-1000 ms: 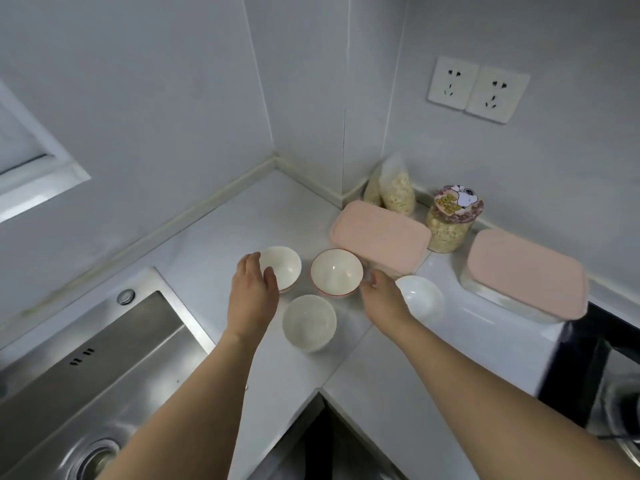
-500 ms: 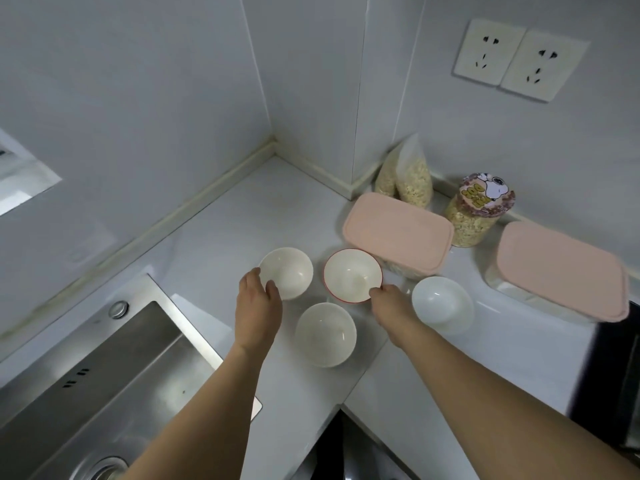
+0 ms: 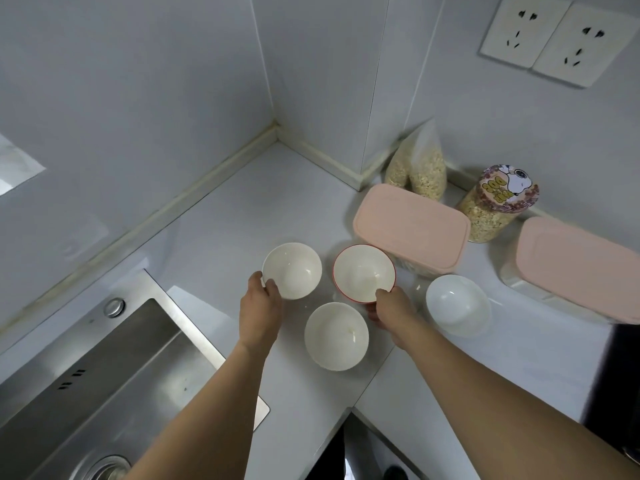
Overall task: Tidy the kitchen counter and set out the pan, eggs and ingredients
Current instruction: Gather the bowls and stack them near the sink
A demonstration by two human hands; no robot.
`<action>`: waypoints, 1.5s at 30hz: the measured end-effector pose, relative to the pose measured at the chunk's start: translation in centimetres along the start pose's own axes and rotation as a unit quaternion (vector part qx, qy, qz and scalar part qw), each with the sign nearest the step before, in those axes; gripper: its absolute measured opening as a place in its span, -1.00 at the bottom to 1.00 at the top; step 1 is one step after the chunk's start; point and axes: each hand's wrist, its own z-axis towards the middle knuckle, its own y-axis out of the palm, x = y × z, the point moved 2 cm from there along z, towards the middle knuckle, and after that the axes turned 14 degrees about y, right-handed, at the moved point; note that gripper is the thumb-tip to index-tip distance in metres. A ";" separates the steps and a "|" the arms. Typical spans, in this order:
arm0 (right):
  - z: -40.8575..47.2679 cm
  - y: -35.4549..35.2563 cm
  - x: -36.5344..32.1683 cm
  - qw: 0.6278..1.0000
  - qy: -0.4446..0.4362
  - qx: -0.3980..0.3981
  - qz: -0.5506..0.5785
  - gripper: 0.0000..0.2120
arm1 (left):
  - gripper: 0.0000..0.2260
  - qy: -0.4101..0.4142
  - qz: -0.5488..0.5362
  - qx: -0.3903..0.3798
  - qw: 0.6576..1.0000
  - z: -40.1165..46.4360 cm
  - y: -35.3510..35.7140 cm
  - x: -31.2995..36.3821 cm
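1. White tiled walls meet in a corner above a pale L-shaped counter, and 2 white wall sockets sit high on the right wall.
2. Left hand is on the near-left rim of a plain white ceramic bowl, thumb hooked over the edge and into the bowl, fingers hidden underneath, so the rim is pinched.
3. Right hand has the red-rimmed white bowl, thumb over the near rim, fingers curled under the base; whether the bowl is off the counter I cannot tell.
4. Between the 2 wrists, closer to the counter's front edge, sits a 3rd plain white bowl, untouched and upright.
5. Just right of the right hand, a 4th smooth white bowl stands on the counter, clear of the fingers.
6. Behind the red-rimmed bowl, a clear rectangular container with a pink lid sits just beside it, nearly touching its far rim.
7. Further right, a 2nd pink-lidded container runs out to the frame edge.
8. Back by the wall: a clear bag of oats leaning upright, and beside it a clear jar of oats with a cartoon-dog lid.
9. Lower left, a stainless steel sink is sunk into the counter, with its round drain at the bottom edge of view.
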 end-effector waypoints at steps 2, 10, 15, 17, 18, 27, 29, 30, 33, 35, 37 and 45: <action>-0.7 -0.1 -0.2 1.000 -0.002 -0.002 0.023 -0.72 | -0.76 -0.018 -0.016 -0.008 1.000 0.3 0.4 -0.4; -0.8 0.1 -0.5 0.998 -0.007 0.017 0.060 -0.74 | -0.79 -0.057 -0.064 0.000 0.996 1.1 1.2 -0.3; -2.6 -1.4 0.1 0.998 -0.014 0.034 0.052 -0.77 | -0.83 -0.032 -0.114 0.043 0.992 1.3 1.5 2.1; -3.8 -2.5 0.3 0.998 -0.023 0.035 0.055 -0.80 | -0.83 -0.006 -0.105 0.040 0.994 1.4 1.8 3.5; -4.2 -2.9 0.4 0.998 -0.028 0.032 0.052 -0.79 | -0.82 0.004 -0.098 0.041 0.994 1.4 1.9 3.9; -9.0 -9.5 2.0 0.994 -0.072 0.029 0.072 -0.78 | -0.81 0.108 -0.093 0.028 0.989 -1.2 3.6 10.9; -10.3 -12.1 3.2 0.992 -0.092 0.045 0.078 -0.78 | -0.80 0.132 -0.101 0.013 0.986 -2.7 4.8 12.9; -10.8 -13.0 3.7 0.990 -0.100 0.050 0.081 -0.77 | -0.80 0.136 -0.107 0.008 0.985 -3.3 5.4 13.5; -12.5 -16.5 7.0 0.985 -0.106 0.071 0.116 -0.77 | -0.76 0.150 -0.129 -0.018 0.980 -6.5 8.0 16.0; -13.8 -19.5 10.4 0.978 -0.102 0.096 0.152 -0.79 | -0.76 0.167 -0.145 -0.049 0.974 -9.7 10.4 17.8; -14.8 -22.4 14.4 0.970 -0.089 0.127 0.187 -0.81 | -0.75 0.178 -0.159 -0.080 0.968 -13.4 12.7 19.4; -18.9 -30.0 30.7 0.926 -0.033 0.207 0.313 -0.77 | -0.81 0.218 -0.150 -0.214 0.940 -29.0 20.2 22.4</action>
